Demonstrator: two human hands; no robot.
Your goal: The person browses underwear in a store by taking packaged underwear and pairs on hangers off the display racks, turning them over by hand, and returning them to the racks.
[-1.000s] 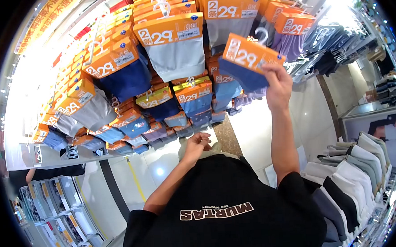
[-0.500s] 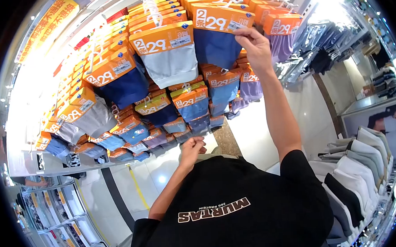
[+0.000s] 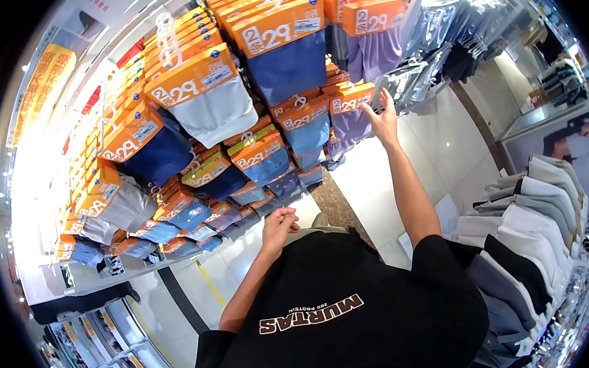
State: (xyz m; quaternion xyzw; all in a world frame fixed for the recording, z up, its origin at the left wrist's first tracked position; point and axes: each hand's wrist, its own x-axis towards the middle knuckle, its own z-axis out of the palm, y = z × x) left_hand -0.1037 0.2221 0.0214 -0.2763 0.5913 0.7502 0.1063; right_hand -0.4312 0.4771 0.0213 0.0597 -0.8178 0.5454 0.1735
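My right hand (image 3: 384, 121) is raised at the right end of the lower row, thumb and fingers apart, nothing held. Its thumb side is at the edge of an orange header card (image 3: 353, 99) marked 29; whether it touches is unclear. Below that card hangs a folded lilac garment (image 3: 350, 127), which looks like underwear. Above are a navy garment (image 3: 288, 68) and another lilac one (image 3: 374, 55) on matching cards. My left hand (image 3: 280, 231) stays near my waist with its fingers curled in, and nothing shows in it.
More carded garments, such as a light grey one (image 3: 212, 115), hang in rows on white hooks to the left. A rack of folded or hung tops (image 3: 530, 231) stands at the right, jeans (image 3: 427, 44) hang behind, and a shelf unit (image 3: 116, 340) is at lower left.
My right hand has left the navy garment's card in the upper row and moved down to the lilac one's card, its fingers spreading. The view has shifted; my left hand remains curled.
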